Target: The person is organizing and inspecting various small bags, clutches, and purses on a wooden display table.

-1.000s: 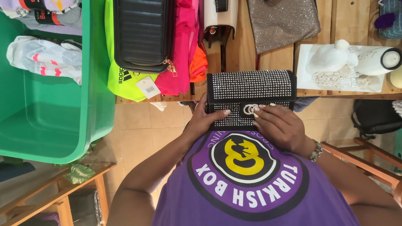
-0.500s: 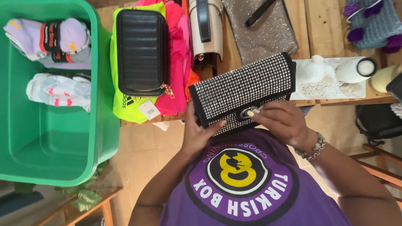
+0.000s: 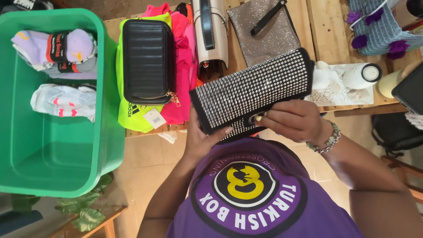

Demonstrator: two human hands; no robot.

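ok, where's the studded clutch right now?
Head view, centre: the studded clutch is tilted, held in both hands, left hand below, right hand at its clasp, just right of the black quilted bag.

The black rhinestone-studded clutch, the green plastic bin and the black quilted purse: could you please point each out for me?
Black rhinestone-studded clutch (image 3: 251,94), head view, on its studded flap.
Green plastic bin (image 3: 112,145), head view, on its right wall.
Black quilted purse (image 3: 147,59), head view, on its ribbed front.

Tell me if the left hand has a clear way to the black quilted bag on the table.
Probably yes, once it lets go. The left hand now grips the studded clutch together with the right hand. The black quilted bag lies uncovered on bright clothes, with nothing between.
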